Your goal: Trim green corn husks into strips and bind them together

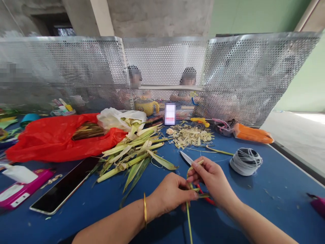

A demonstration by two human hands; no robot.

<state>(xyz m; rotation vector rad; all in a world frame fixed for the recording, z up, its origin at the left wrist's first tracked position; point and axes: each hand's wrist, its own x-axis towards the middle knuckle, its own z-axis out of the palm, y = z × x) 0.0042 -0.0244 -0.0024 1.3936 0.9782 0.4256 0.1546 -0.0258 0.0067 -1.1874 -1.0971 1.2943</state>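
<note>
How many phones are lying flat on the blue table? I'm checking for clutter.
2, both at the left: a black phone beside the leaf pile, and a pink-cased phone near the edge. The red bag could hide more.

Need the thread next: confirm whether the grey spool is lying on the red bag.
No, the grey spool lies on the bare blue table, far from the red bag.

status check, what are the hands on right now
Left hand and right hand both pinching one green leaf strip. Knife and red-handled tool by right hand. Leaf pile lies clear, to the left.
</note>
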